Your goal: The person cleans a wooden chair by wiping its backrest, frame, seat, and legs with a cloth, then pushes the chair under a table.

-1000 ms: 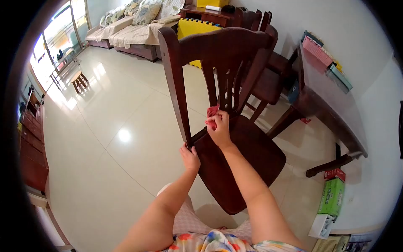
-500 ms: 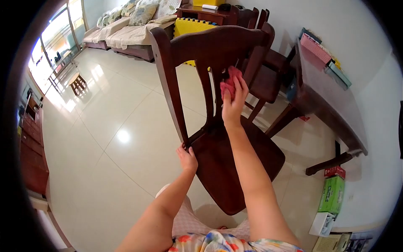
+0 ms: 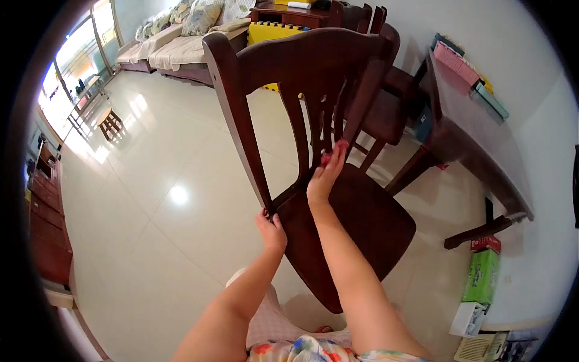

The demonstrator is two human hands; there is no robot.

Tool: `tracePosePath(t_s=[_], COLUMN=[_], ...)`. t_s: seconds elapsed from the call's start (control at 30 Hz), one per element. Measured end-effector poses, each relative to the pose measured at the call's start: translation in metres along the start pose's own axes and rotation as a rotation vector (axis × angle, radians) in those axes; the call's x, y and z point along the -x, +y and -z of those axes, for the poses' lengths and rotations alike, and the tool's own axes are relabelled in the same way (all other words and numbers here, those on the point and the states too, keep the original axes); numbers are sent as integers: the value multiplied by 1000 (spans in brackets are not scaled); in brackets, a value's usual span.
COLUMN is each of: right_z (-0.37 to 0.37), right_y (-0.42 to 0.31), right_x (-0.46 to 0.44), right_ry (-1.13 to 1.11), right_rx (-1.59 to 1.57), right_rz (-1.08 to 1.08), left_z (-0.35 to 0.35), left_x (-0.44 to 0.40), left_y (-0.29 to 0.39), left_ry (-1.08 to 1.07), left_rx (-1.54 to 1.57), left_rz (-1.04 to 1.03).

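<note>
A dark brown wooden chair (image 3: pixel 353 223) stands in front of me, its slatted backrest facing up and away. My left hand (image 3: pixel 271 230) grips the rear corner of the seat, where the left back post meets it. A red cloth (image 3: pixel 342 146) is in my right hand (image 3: pixel 325 177), pressed against the lower part of the backrest slats, just above the seat. Part of the cloth is hidden behind my fingers.
A dark table (image 3: pixel 476 139) with a pink basket (image 3: pixel 455 65) stands at the right. More chairs (image 3: pixel 386 114) are behind. A green box (image 3: pixel 481 276) lies near the right wall. Farther off are a sofa (image 3: pixel 184 54) and a small stool (image 3: pixel 108 120).
My right hand rose with the red cloth along the slats, then came down again to their lower end. My left hand stays on the seat corner. The chair's backrest shifted slightly left in view.
</note>
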State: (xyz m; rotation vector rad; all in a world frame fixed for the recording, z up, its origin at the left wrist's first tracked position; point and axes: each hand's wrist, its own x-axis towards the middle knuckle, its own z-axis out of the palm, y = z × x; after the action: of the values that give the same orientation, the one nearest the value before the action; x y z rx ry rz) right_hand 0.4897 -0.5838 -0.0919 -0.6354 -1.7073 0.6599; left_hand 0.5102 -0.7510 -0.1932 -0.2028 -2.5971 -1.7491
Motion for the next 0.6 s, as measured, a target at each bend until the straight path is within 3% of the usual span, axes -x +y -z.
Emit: tracePosePath(t_s=[0.03, 0.1, 0.17, 0.37, 0.4, 0.5, 0.6], right_z=[-7, -30, -39, -62, -42, -21, 2], right_y=[10, 41, 46, 45, 14, -19, -53], right_x=[18, 51, 67, 65, 52, 47, 39], right_ry=[44, -96, -105, 91, 119, 76, -56], right_rx=[-12, -485, -726, -787, -956, -1013, -1010], right_rz=[-106, -478, -732, -1228, -1401, -1380, -1194], left_z=[5, 8, 7, 0, -1, 3, -1], left_x=[3, 6, 7, 5, 5, 6, 4], left_y=[3, 3, 2, -9, -10, -3, -8], left_ry=[-11, -21, -21, 23, 38, 13, 42], left_rx=[-9, -25, -42, -50, -40, -55, -24], left_rz=[9, 14, 10, -49, -59, -38, -50])
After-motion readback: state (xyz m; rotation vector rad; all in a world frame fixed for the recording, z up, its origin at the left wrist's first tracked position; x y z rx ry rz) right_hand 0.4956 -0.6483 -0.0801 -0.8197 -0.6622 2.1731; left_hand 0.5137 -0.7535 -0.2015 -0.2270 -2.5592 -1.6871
